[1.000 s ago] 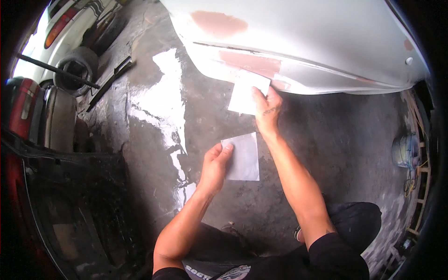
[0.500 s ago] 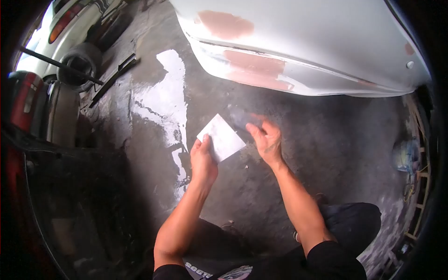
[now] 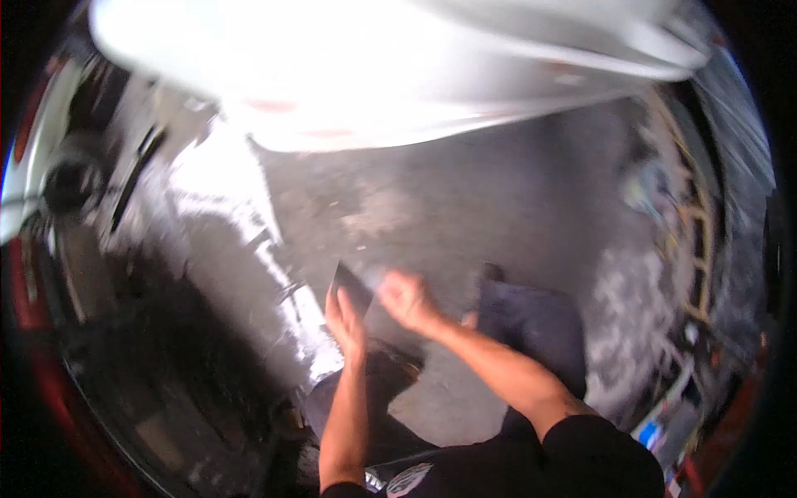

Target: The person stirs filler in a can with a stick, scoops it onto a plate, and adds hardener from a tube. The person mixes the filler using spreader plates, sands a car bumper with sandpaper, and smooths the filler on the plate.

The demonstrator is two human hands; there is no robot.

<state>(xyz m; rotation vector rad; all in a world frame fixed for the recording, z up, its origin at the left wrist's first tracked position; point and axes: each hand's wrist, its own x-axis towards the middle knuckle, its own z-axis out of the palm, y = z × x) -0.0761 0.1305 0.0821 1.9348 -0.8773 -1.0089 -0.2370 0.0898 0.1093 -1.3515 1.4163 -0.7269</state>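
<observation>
Sheet [image 3: 354, 288], in left hand [image 3: 345, 324], near right hand [image 3: 405, 299]

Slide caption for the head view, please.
Left hand holds a dark sheet, right hand close by, white car body beyond.

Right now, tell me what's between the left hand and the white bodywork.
In the head view, the left hand holds a dark sheet; beyond it, grey floor with a pale patch, up to the white bodywork.
</observation>
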